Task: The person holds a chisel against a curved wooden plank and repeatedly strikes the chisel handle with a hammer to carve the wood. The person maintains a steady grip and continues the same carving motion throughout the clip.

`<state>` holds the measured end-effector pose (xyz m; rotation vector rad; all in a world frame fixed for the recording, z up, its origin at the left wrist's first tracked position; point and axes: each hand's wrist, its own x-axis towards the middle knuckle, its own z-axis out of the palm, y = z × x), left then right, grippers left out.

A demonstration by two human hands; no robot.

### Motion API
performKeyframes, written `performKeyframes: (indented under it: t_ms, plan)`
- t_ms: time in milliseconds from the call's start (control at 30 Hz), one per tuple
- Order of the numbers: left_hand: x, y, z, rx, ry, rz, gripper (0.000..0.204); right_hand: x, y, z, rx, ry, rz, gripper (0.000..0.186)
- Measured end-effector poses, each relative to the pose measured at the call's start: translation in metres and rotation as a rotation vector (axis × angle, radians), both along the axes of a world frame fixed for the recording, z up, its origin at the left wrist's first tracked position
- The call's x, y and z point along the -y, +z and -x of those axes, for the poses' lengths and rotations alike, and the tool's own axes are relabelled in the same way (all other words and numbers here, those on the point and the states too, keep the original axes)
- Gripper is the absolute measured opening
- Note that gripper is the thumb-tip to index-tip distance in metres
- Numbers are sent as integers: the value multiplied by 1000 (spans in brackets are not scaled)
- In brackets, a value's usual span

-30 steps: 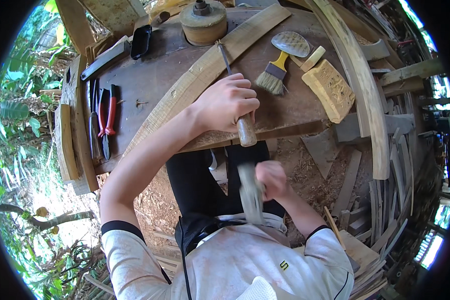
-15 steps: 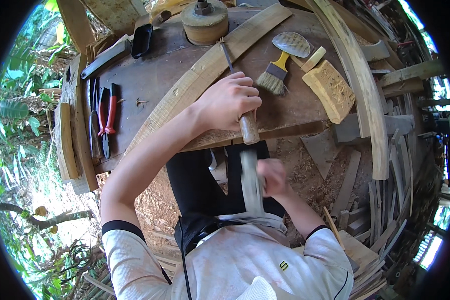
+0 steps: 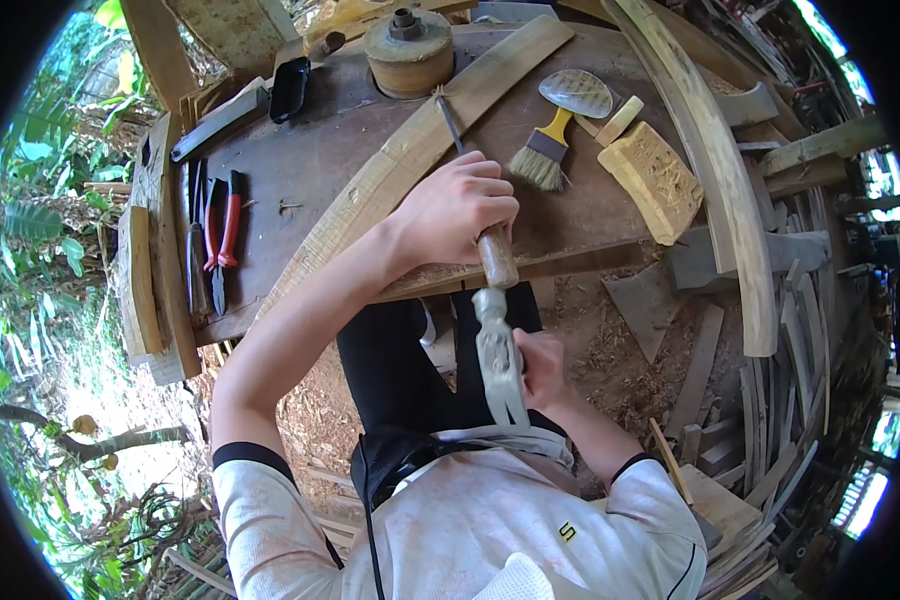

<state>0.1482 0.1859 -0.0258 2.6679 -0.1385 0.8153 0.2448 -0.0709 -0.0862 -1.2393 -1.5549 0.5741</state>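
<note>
My left hand (image 3: 465, 205) is closed around the wooden handle of a chisel (image 3: 498, 258). The metal shaft reaches away from me, its tip on the upper face of a long, slightly curved plank (image 3: 365, 200) that lies slantwise over the table. Closer to my body, my right hand (image 3: 544, 368) grips a claw hammer (image 3: 498, 355); its own handle is mostly hidden by the fingers. The hammer's striking face is right at the butt of the chisel handle, and its claw points back toward my shirt.
On the brown table (image 3: 310, 160) lie red-handled pliers (image 3: 226, 240), a brush (image 3: 542, 155), a carved wooden block (image 3: 655, 180) and a black tray (image 3: 289, 88). A round wooden piece with a bolt (image 3: 408, 50) stands at the back. Long curved timber (image 3: 735, 190) flanks the right side.
The hammer, blurred half a second ago, has moved slightly away from me, up to the chisel's butt. My left hand and the chisel stay nearly in place.
</note>
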Motion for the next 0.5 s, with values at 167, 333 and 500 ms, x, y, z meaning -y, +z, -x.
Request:
performKeyframes:
  t_ms: [167, 333, 500]
  plan:
    - [7, 5, 2, -9, 11, 36, 24, 3, 6, 2, 40, 52, -102, 38]
    - [7, 9, 3, -9, -13, 7, 25, 16, -4, 0, -72, -43, 5, 39]
    - [0, 19, -16, -116, -38, -13, 23, 39, -23, -5, -278, -167, 120, 59]
